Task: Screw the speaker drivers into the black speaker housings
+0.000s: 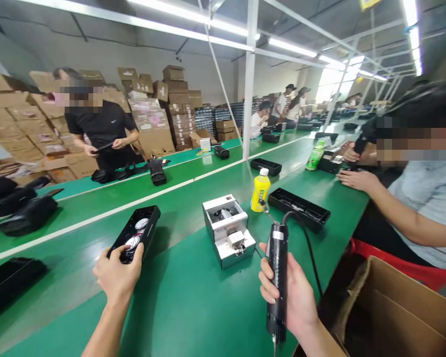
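Observation:
My left hand [119, 272] grips the near end of a black speaker housing [151, 229], thumb on one side and fingers on the other. Two round white parts and thin red wires show inside the housing. My right hand [295, 292] is wrapped around a black electric screwdriver [278, 277], held upright with its bit pointing down. A cable leaves the tool's top, near a metal hanging loop. Between my hands, a white and grey box [226, 230] with cut-out openings stands on the green bench [186, 302], small metal parts in its front section.
A yellow bottle [260, 190] and a long black open housing [299, 209] stand beyond the screwdriver. At the lower right is an open cardboard box [405, 302]. A co-worker [416, 198] sits at right; another person [102, 129] stands across the conveyor belt [178, 191], which carries black housings.

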A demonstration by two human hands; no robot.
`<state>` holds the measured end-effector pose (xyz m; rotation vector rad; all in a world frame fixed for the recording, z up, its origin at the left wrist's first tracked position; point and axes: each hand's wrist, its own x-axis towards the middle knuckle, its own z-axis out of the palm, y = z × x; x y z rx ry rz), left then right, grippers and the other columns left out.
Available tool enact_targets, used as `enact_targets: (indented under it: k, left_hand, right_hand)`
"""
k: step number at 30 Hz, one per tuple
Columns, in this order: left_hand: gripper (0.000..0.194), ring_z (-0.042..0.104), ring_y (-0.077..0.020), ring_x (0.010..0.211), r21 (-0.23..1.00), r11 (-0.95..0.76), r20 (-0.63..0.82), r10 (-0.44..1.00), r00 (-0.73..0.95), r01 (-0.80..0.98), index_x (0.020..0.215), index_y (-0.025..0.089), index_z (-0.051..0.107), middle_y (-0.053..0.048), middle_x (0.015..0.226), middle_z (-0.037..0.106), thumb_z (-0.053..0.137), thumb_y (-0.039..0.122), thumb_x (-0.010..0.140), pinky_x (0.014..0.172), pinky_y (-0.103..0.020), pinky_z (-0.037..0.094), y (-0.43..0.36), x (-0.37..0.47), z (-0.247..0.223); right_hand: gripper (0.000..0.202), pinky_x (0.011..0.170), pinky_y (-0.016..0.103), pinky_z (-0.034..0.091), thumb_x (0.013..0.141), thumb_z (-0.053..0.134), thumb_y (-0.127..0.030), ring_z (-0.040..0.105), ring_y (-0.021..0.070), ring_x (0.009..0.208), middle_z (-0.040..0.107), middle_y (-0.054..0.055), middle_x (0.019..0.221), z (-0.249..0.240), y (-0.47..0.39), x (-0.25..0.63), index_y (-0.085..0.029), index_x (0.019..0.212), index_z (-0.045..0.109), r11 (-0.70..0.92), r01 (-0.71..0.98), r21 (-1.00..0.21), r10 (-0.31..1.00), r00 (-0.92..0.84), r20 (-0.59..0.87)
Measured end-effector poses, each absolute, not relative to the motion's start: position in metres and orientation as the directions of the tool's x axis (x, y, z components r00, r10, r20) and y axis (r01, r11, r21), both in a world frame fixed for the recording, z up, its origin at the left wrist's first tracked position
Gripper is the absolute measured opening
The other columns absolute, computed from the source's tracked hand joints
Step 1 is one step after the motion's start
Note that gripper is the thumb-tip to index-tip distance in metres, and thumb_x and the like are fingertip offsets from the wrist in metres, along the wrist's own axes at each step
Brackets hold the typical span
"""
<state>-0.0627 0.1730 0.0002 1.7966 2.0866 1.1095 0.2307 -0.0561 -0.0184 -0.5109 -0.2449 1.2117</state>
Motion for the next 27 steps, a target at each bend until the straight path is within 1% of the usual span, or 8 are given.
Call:
enact_targets:
  k: [4, 8, 9, 10, 12, 15, 20, 27]
  left_hand:
    - [0.063, 0.025, -0.0584, 0.144, 0.623, 0.013, 0.273, 0.933, -0.233, 0.782, 0.118, 0.009, 0.065, -0.03, 0.153, 0.033, 0.055, 0.062, 0.087, 0.112, -0.074, 0.031, 0.198, -0.044, -0.002]
    - [0.084, -0.005, -0.0601, 0.15, 0.597, -0.062, 0.275, 0.953, -0.131, 0.8, 0.147, 0.023, 0.04, -0.015, 0.169, -0.008, 0.065, 0.065, 0.078, 0.116, -0.081, 0.012, 0.169, -0.038, 0.0]
    - [0.086, -0.007, -0.0584, 0.151, 0.589, -0.095, 0.29, 0.952, -0.1, 0.802, 0.149, 0.026, 0.037, -0.011, 0.17, -0.01, 0.064, 0.066, 0.078, 0.118, -0.079, 0.008, 0.15, -0.036, 0.0]
    - [0.082, 0.002, -0.0538, 0.154, 0.599, -0.154, 0.3, 0.953, -0.042, 0.786, 0.149, 0.026, 0.037, -0.012, 0.17, 0.004, 0.06, 0.064, 0.08, 0.122, -0.073, 0.01, 0.128, -0.031, 0.0]
    - [0.061, 0.049, -0.0418, 0.138, 0.666, -0.264, 0.168, 0.964, 0.205, 0.698, 0.134, 0.028, 0.055, -0.01, 0.147, 0.054, 0.053, 0.064, 0.085, 0.115, -0.058, 0.043, 0.074, -0.018, -0.001]
    - [0.048, 0.065, -0.0335, 0.116, 0.882, -0.086, -0.258, 0.735, 0.627, 0.464, 0.119, 0.027, 0.07, -0.009, 0.119, 0.072, 0.055, 0.064, 0.091, 0.109, -0.051, 0.047, 0.003, 0.013, -0.002]
    - [0.047, 0.061, -0.0199, 0.077, 0.931, 0.177, -0.356, 0.633, 0.687, 0.32, 0.085, 0.019, 0.069, -0.006, 0.085, 0.07, 0.067, 0.066, 0.087, 0.077, -0.032, 0.051, -0.039, 0.048, -0.001]
    - [0.076, 0.041, -0.0082, 0.044, 0.895, 0.305, -0.446, 0.635, 0.631, 0.325, 0.085, 0.017, 0.064, 0.001, 0.063, 0.057, 0.063, 0.091, 0.068, 0.045, -0.024, 0.038, -0.052, 0.051, -0.014]
  right_hand:
    - [0.041, 0.044, 0.017, 0.035, 0.094, 0.062, -0.047, 0.037, 0.0045, 0.048, 0.047, -0.005, 0.072, -0.005, -0.046, 0.246, -0.016, 0.12, 0.065, 0.296, -0.851, -0.435, 0.928, 0.364, -0.08]
    - [0.038, 0.044, 0.016, 0.035, 0.096, 0.055, -0.045, 0.036, 0.0046, 0.048, 0.044, -0.006, 0.073, 0.007, -0.036, 0.258, -0.016, 0.12, 0.062, 0.365, -0.851, -0.378, 0.902, 0.423, -0.083]
    - [0.038, 0.043, 0.016, 0.036, 0.096, 0.054, -0.045, 0.036, 0.0046, 0.048, 0.044, -0.006, 0.073, 0.009, -0.033, 0.258, -0.017, 0.12, 0.061, 0.374, -0.852, -0.367, 0.898, 0.432, -0.087]
    - [0.038, 0.043, 0.016, 0.036, 0.096, 0.053, -0.045, 0.036, 0.0045, 0.048, 0.044, -0.006, 0.072, 0.01, -0.031, 0.257, -0.017, 0.121, 0.061, 0.38, -0.853, -0.358, 0.894, 0.438, -0.092]
    - [0.037, 0.042, 0.016, 0.036, 0.097, 0.053, -0.045, 0.036, 0.0045, 0.047, 0.044, -0.006, 0.072, 0.012, -0.027, 0.251, -0.019, 0.12, 0.061, 0.384, -0.857, -0.343, 0.894, 0.438, -0.094]
    - [0.036, 0.042, 0.016, 0.037, 0.097, 0.05, -0.045, 0.038, 0.0049, 0.046, 0.045, -0.006, 0.072, 0.012, -0.023, 0.237, -0.02, 0.12, 0.061, 0.37, -0.869, -0.328, 0.906, 0.416, -0.082]
    - [0.037, 0.042, 0.018, 0.038, 0.096, 0.05, -0.049, 0.04, 0.0063, 0.045, 0.049, -0.005, 0.07, 0.006, -0.029, 0.218, -0.021, 0.119, 0.062, 0.328, -0.887, -0.326, 0.928, 0.367, -0.066]
    - [0.044, 0.04, 0.016, 0.034, 0.096, 0.054, -0.057, 0.039, 0.0046, 0.043, 0.049, -0.007, 0.069, -0.01, -0.038, 0.204, -0.022, 0.123, 0.058, 0.315, -0.897, -0.311, 0.936, 0.347, -0.053]
